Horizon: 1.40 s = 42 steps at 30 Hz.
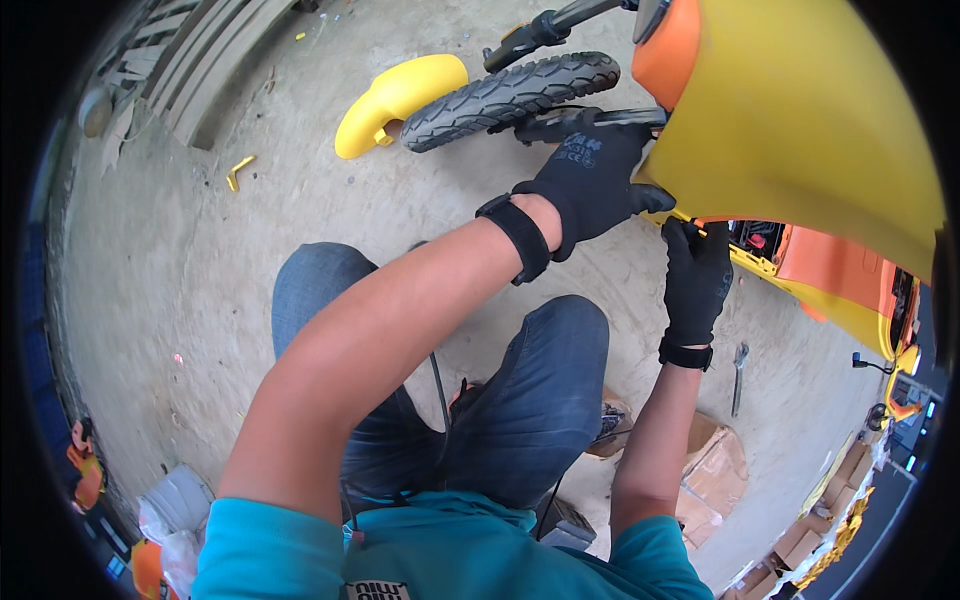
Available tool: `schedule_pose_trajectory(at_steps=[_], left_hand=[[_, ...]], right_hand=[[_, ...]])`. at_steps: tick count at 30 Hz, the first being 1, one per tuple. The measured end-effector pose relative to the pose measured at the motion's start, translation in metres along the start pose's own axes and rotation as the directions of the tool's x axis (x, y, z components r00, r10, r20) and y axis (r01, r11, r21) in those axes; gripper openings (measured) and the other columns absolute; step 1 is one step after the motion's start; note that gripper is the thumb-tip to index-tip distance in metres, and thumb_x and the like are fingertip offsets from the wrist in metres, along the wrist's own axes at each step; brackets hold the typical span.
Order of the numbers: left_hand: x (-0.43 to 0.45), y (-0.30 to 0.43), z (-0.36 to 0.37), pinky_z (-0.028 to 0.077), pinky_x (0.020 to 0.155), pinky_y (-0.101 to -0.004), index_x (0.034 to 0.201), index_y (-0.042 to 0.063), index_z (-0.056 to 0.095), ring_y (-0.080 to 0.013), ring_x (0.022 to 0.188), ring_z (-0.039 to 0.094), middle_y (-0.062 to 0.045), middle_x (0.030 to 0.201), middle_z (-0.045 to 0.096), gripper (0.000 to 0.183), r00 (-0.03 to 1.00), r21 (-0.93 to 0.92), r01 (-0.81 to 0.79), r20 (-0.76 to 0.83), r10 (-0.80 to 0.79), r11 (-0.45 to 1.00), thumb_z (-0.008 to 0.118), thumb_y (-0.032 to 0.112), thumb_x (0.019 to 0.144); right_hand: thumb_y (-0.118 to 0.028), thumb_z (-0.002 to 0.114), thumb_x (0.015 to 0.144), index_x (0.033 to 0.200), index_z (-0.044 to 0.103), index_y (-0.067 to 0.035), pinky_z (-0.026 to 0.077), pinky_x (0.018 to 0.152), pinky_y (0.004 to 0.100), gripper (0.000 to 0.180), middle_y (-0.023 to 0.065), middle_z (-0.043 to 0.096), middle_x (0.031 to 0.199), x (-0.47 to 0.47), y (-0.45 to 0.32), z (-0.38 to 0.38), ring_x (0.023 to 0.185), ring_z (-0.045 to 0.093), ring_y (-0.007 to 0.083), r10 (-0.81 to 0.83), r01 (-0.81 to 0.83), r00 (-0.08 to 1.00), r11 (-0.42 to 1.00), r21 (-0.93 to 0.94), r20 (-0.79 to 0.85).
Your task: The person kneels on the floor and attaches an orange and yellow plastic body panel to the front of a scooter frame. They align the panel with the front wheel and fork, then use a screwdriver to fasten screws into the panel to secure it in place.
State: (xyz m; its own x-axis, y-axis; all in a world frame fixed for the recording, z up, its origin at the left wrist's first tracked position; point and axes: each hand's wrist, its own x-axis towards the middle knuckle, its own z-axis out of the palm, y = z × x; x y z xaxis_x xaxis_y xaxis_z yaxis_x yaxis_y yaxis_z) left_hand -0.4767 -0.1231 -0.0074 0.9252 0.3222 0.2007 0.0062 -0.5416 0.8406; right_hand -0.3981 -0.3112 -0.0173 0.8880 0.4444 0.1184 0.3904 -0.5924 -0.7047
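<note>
A vehicle with a tall yellow body panel (787, 127) and an orange front piece (667, 56) stands before me. My left hand (600, 176), in a black glove, is at the panel's front lower edge, just behind the front fork tube (626, 118). Its thumb lies along the edge; the other fingers are partly hidden. My right hand (699, 277), gloved too, pinches the yellow body rim (750, 259) under the panel, and what lies between its fingertips is too small to make out. Black and red parts (750, 236) show in the opening beside it.
A treaded front tire (517, 97) sits ahead, with a yellow fender (405, 97) on the concrete floor. An open-end wrench (739, 379) and flattened cardboard (716, 472) lie to my right. Wooden pallets (202, 67) are at far left, near a small yellow bracket (238, 172).
</note>
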Motion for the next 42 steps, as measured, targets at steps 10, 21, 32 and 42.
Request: schedule_pose_trajectory(at_steps=[10, 21, 32, 42], left_hand=[[0.004, -0.003, 0.013, 0.049, 0.067, -0.0403, 0.101, 0.008, 0.067, -0.0302, 0.072, 0.064, -0.014, 0.078, 0.066, 0.040, 0.995, 0.289, 0.058, 0.066, -0.080, 0.956, 0.064, 0.045, 0.086], [0.000, -0.014, 0.027, 0.049, 0.064, -0.0385, 0.107, 0.009, 0.065, -0.0297, 0.073, 0.065, -0.012, 0.080, 0.066, 0.046, 0.996, 0.249, -0.016, -0.085, 0.039, 0.968, 0.063, 0.050, 0.086], [-0.001, -0.011, 0.029, 0.050, 0.063, -0.0396, 0.095, 0.006, 0.064, -0.0303, 0.073, 0.066, -0.013, 0.079, 0.066, 0.035, 0.995, 0.167, -0.014, -0.100, 0.031, 0.986, 0.070, 0.038, 0.083], [0.005, -0.010, 0.016, 0.051, 0.065, -0.0417, 0.094, 0.005, 0.066, -0.0311, 0.072, 0.066, -0.015, 0.076, 0.068, 0.038, 0.986, 0.268, -0.132, -0.061, 0.154, 0.954, 0.070, 0.040, 0.082]], right_hand=[[-0.028, 0.064, 0.089, 0.104, 0.059, -0.006, 0.050, 0.063, 0.0399, 0.028, 0.0109, 0.068, 0.081, 0.007, -0.008, -0.006, 0.075, 0.066, 0.0295, -0.144, 0.188, 0.981, 0.864, -0.467, 0.128], [-0.024, 0.062, 0.092, 0.105, 0.054, -0.005, 0.049, 0.061, 0.0432, 0.024, 0.0121, 0.067, 0.079, 0.010, -0.003, -0.007, 0.073, 0.065, 0.0333, -0.173, 0.260, 0.962, 0.814, -0.519, 0.210], [-0.021, 0.062, 0.091, 0.100, 0.055, -0.005, 0.048, 0.061, 0.0433, 0.020, 0.0134, 0.067, 0.078, 0.011, -0.001, -0.010, 0.072, 0.064, 0.0347, -0.225, 0.332, 0.934, 0.830, -0.448, 0.276], [-0.028, 0.061, 0.090, 0.086, 0.061, -0.005, 0.049, 0.061, 0.0434, 0.023, 0.0153, 0.064, 0.075, 0.008, 0.009, -0.006, 0.069, 0.064, 0.0335, -0.226, 0.275, 0.960, 0.881, -0.385, 0.168]])
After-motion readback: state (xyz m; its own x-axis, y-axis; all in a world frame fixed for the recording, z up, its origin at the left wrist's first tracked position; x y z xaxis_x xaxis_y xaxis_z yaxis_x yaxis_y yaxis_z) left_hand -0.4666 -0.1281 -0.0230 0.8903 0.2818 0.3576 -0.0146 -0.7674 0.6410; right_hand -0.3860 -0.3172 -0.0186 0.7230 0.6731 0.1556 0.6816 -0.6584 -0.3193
